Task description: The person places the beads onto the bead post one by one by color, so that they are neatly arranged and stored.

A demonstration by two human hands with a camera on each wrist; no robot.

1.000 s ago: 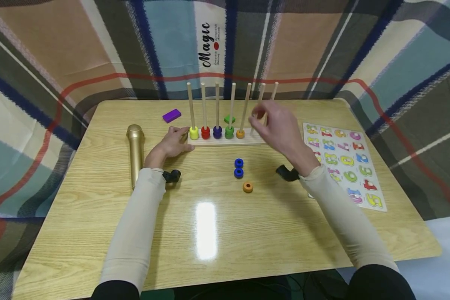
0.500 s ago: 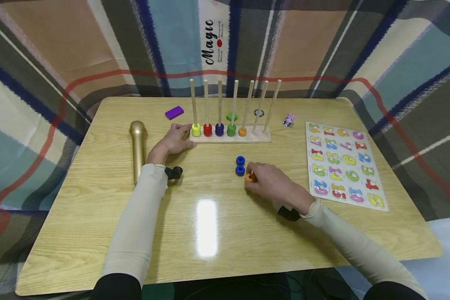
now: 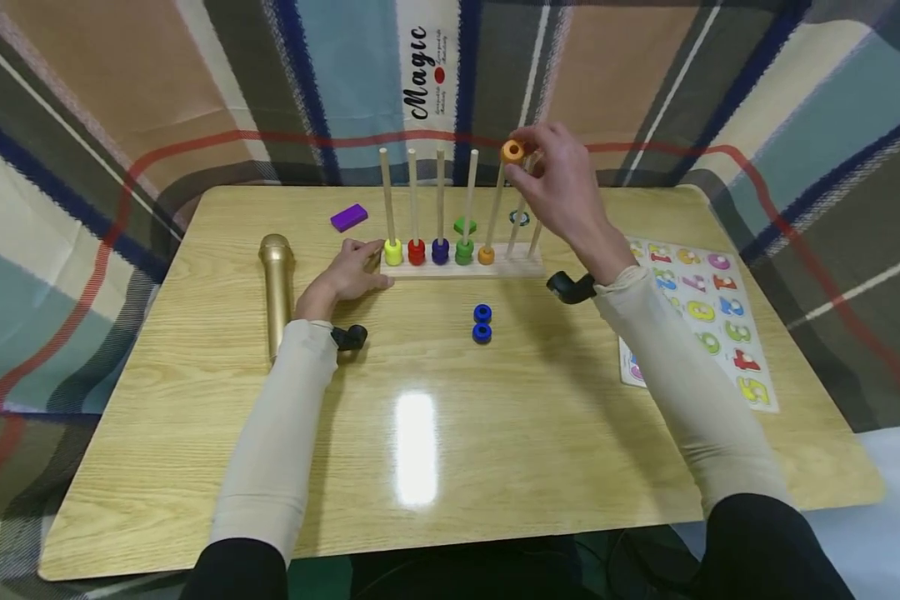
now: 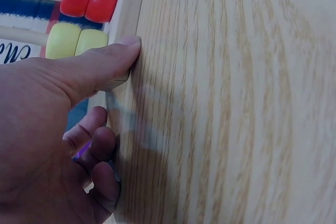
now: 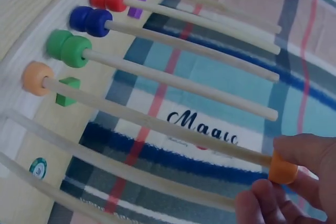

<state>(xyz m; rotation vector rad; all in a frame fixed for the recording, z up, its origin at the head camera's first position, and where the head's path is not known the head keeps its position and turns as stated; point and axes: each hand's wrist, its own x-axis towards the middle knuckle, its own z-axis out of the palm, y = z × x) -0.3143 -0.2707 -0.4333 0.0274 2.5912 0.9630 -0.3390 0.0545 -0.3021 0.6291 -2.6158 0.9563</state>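
A wooden bead stand [image 3: 521, 267] with several upright pegs stands at the table's back. Yellow [image 3: 393, 252], red [image 3: 416, 252], dark blue [image 3: 440, 251] and green beads [image 3: 464, 252] sit in pairs on the first pegs; the fifth peg bears a single orange bead [image 3: 486, 255] at its foot. My left hand [image 3: 347, 272] holds the stand's left end, thumb along the front edge. My right hand [image 3: 566, 183] pinches another orange bead [image 5: 283, 169] right at the tip of that fifth peg. Two blue beads [image 3: 482, 323] lie in front of the stand.
At the left lies a gold microphone-shaped cylinder [image 3: 277, 287]. Behind the stand are a purple block [image 3: 348, 218], a green block [image 5: 69, 92] and a small round piece [image 5: 38, 168]. A number sheet [image 3: 735, 333] lies right, partly under the right forearm.
My right hand went from the pegs down to the loose orange bead, took it and raised it to the fifth peg's top. The left hand stays at the stand's end.
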